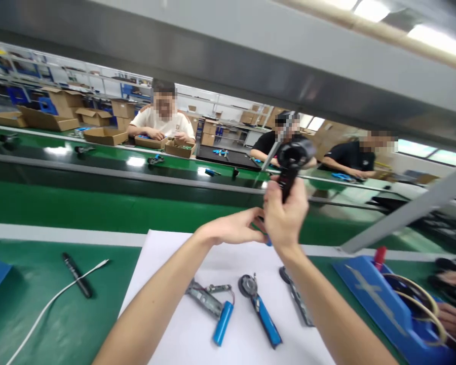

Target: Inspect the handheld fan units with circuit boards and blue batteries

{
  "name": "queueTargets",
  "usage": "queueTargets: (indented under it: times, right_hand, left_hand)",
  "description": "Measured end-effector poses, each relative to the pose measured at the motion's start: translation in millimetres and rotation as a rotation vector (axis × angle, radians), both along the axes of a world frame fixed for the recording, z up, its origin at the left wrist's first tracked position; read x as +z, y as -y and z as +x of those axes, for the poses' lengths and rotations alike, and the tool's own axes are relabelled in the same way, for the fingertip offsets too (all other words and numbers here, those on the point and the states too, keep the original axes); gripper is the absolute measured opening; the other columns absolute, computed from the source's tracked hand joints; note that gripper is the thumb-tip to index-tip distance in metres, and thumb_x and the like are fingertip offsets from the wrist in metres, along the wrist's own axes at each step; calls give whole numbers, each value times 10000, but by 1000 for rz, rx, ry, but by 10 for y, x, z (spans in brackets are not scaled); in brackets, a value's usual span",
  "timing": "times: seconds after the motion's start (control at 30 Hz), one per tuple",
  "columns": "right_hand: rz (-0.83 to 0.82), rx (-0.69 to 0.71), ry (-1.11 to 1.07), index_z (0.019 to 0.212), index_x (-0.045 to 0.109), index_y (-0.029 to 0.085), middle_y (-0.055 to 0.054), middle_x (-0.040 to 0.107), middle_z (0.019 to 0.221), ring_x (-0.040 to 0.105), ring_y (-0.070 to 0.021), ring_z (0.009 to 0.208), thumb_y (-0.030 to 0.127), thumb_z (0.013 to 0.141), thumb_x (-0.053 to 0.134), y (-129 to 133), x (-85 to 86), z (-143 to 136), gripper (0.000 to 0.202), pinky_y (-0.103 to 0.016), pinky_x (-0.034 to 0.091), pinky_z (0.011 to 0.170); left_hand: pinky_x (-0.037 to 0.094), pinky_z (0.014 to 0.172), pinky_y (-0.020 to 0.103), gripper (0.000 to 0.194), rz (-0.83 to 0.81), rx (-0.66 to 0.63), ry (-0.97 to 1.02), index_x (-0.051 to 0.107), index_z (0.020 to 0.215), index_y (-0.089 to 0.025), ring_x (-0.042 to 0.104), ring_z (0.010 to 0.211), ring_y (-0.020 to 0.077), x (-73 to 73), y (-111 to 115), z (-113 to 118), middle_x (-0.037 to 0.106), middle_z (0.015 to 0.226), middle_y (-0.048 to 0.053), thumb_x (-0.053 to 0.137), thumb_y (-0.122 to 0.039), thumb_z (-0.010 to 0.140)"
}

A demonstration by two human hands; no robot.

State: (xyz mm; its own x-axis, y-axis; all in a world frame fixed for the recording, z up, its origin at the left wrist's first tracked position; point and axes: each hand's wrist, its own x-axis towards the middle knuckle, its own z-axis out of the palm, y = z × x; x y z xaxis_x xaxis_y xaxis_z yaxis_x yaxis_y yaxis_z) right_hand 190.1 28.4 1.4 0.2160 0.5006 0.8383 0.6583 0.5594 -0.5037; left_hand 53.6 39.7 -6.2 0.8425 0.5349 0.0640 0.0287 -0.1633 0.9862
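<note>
My right hand (287, 215) is wrapped round the handle of a dark handheld fan (293, 156), its round head pointing up above the bench. Close beside it, my left hand (237, 226) has bent fingers whose tips disappear behind my right hand. A small blue bit shows at those fingertips, too hidden to name. Under my arms a white sheet (171, 253) carries opened fan parts. Among them are a grey handle piece wired to a blue cylindrical battery (223, 324), a round-headed fan piece with a blue battery (266, 319), and a grey casing piece (300, 299) partly behind my right forearm.
A black marker (77, 275) and a white cable (57, 294) lie left. At right stands a blue bin (380, 304), with another person's hand beside it. Beyond runs a conveyor (117, 165) with scattered parts. Several people work across it; a metal beam (228, 61) hangs overhead.
</note>
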Motion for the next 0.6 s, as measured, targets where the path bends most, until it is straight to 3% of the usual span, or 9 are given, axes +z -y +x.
queueTargets:
  times: [0.07,0.13,0.23,0.3,0.37,0.47,0.6]
  right_hand:
    - [-51,11,-56,1137,538,207,-65,617,928,616,-219,858,488,1001,406,-191,1,-114,339,-362,508,769]
    - [-185,4,-62,1118,529,202,-58,634,918,616,-218,849,453,1005,408,-352,-28,-190,300,-356,506,780]
    - [-473,-55,68,1175,477,187,-95,652,1006,632,-244,876,356,1019,381,-484,-146,-286,249,-374,502,794]
    - [-581,-65,176,1213,455,178,-135,634,1111,638,-268,925,317,1025,351,-498,-248,-382,255,-397,503,811]
    - [-607,-44,243,1209,472,173,-155,608,1163,638,-281,941,298,1027,333,-482,-335,-499,262,-416,506,819]
    - [-629,3,305,1202,507,163,-157,592,1175,642,-276,929,247,1020,309,-470,-409,-643,282,-426,511,830]
    - [-652,114,319,1348,467,132,-186,581,1267,619,-275,1067,260,989,437,-574,-452,-653,382,-395,491,910]
  left_hand:
    - [535,735,328,488,-121,166,25,586,1188,-153,691,951,245,-65,-66,33,710,1116,136,667,-157,707]
    - [522,653,294,382,-201,429,83,637,1047,-145,696,865,236,-118,-177,-6,723,1045,131,695,-149,669]
    - [510,648,265,311,-203,692,185,639,1048,-154,685,893,208,-189,-360,-102,697,1124,135,630,-352,808]
    - [513,649,264,430,-208,753,258,667,1032,-159,681,883,207,-242,-446,-141,704,1101,119,636,-526,811]
    - [501,620,252,533,-224,831,343,697,961,-154,670,825,202,-306,-496,-156,722,977,91,743,-611,690]
    - [466,575,228,572,-261,931,395,708,901,-151,632,735,172,-403,-561,-186,694,792,42,826,-608,579]
    - [491,592,252,464,-337,964,367,661,787,-150,603,654,150,-488,-700,-316,627,664,6,833,-548,622]
